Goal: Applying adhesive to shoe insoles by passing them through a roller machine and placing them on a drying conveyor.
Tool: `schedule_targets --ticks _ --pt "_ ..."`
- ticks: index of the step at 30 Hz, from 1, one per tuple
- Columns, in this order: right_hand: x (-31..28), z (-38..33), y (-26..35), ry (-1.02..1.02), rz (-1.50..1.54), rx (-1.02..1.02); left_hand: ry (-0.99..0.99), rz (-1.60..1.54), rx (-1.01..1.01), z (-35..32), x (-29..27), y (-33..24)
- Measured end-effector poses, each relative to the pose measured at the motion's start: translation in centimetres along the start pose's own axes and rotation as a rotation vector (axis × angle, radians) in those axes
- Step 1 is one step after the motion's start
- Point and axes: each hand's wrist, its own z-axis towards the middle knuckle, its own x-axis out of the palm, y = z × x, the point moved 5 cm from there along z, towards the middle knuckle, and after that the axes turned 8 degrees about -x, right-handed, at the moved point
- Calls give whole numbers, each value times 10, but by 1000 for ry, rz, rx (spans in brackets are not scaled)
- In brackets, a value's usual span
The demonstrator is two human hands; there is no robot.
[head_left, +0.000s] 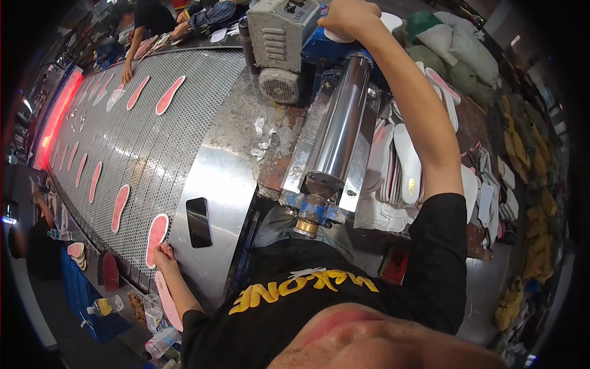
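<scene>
At the left, my left hand (164, 255) has its fingers closed at the edge of a pink insole (158, 234) with a white rim, which lies on the near end of a metal mesh conveyor (144, 178). My right hand (353, 17) reaches far forward, past a shiny steel roller (338, 123). Its fingers curl over a white insole (391, 23) whose ends show on both sides of the hand; the fingertips are partly hidden. Beneath my right forearm lie stacked white insoles (406, 163). Another pink insole (166, 301) sits beside my left wrist.
Several pink insoles (120, 208) lie spaced along the conveyor. A black phone (198, 222) rests on the metal plate. A grey motor (279, 49) stands beside the roller. Another person's hand (127, 72) touches the far belt. Bottles (106, 305) stand at lower left, sacks (470, 49) at far right.
</scene>
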Motion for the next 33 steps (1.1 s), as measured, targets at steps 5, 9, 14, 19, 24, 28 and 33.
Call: schedule_targets --ticks 5,9,14,19,24,28,33 --pt "-9 -3 -45 -187 216 79 379 98 105 -62 103 -12" --pt "3 -17 -99 -329 1035 -153 571 345 255 -142 211 -19" --pt "40 -147 -172 -608 1522 7 1027 714 413 -208 308 -11" --pt "81 -285 -178 -811 1523 380 1368 954 659 -297 392 -10" --pt "121 -298 -137 -729 1521 556 1849 1020 881 -388 461 6" --pt "102 -294 -72 -822 1452 471 1989 1197 1301 -417 481 16" --pt "93 -293 -18 -754 1499 374 2064 1262 1177 -415 500 14"
